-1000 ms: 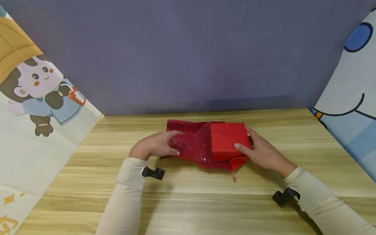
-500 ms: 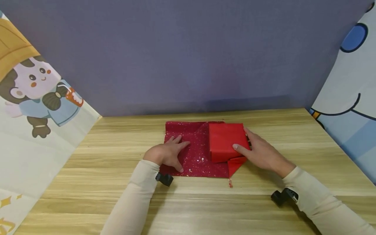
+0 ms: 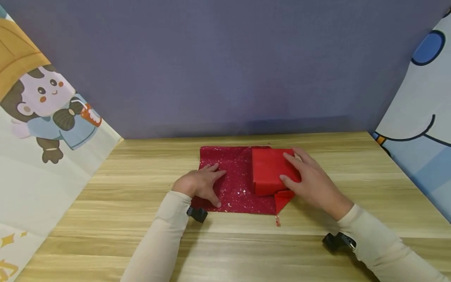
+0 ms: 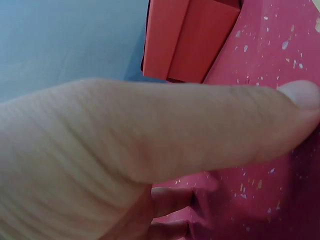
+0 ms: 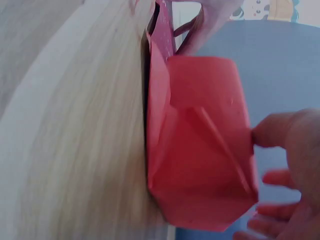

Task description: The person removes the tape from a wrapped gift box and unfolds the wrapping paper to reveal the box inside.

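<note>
A sheet of dark red wrapping paper [image 3: 237,196] with pale and gold specks lies flat on the table. My left hand [image 3: 199,185] rests on its left part, fingers spread; in the left wrist view the thumb [image 4: 200,127] crosses in front. On the sheet's right end sits a box in plain red paper [image 3: 269,166]. A folded triangular flap [image 3: 283,200] sticks out at its near right corner. My right hand [image 3: 315,184] is at the box's right side, thumb and a finger over its top. The right wrist view shows the box's folded end [image 5: 200,150] and loosely bent fingers.
The wooden table [image 3: 225,250] ends at a grey-blue panel [image 3: 225,70] at the back. Printed cartoon sheets stand on the left [image 3: 53,117] and right [image 3: 419,102]. A small reddish strip [image 3: 277,221] hangs from the flap's tip.
My left hand has moved right and nearer onto the paper, which now lies flatter, its near edge lower. My right hand has loosened at the box's side, a finger moving onto its top.
</note>
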Demonstrator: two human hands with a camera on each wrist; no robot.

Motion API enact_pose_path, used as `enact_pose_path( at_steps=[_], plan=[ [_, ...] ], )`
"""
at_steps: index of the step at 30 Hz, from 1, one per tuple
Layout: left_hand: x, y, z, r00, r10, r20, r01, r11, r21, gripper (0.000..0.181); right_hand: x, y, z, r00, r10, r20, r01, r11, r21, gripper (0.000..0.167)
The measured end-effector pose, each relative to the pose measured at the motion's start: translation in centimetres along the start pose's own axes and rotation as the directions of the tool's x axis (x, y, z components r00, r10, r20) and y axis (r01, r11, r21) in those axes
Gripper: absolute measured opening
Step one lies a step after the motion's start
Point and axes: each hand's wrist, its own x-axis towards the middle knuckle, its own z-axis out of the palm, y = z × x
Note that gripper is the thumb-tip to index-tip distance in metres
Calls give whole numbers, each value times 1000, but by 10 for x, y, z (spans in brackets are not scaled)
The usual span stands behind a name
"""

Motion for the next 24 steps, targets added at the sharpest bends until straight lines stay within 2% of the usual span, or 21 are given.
enact_pose_path(
  at_steps=[3, 5, 8, 11, 15, 18, 21, 24],
  plan=[
    [0, 1, -1, 1000, -8, -1, 8, 1000, -1, 105, -2, -7, 3, 992, -127, -22, 127, 991, -34, 57],
    [0, 2, -1, 1000, -10, 1, 10, 1000, 3, 104, -3, -10, 5, 980, -197, -9, 196, 979, -60, 57],
    [0, 2, -1, 1000, -9, 0, 9, 1000, 11, 104, -4, -12, 8, 968, -251, 30, 252, 963, -97, 64],
    [0, 3, -1, 1000, -6, -2, 6, 1000, 13, 104, -5, -12, 10, 960, -278, 27, 278, 947, -160, 67],
    [-1, 3, 0, 1000, -7, -8, 7, 1000, -1, 104, -6, -9, 8, 957, -283, -57, 264, 938, -226, 63],
    [-1, 2, 0, 1000, -9, -7, 9, 1000, -6, 104, -6, -7, 4, 956, -276, -95, 249, 941, -228, 60],
    [0, 2, 0, 1000, -12, -6, 12, 1000, -5, 104, -5, -6, -1, 951, -292, -104, 262, 937, -233, 65],
    [0, 1, -1, 1000, -12, -12, 12, 1000, -8, 103, -4, -5, -6, 937, -330, -113, 297, 925, -238, 77]
  ],
)
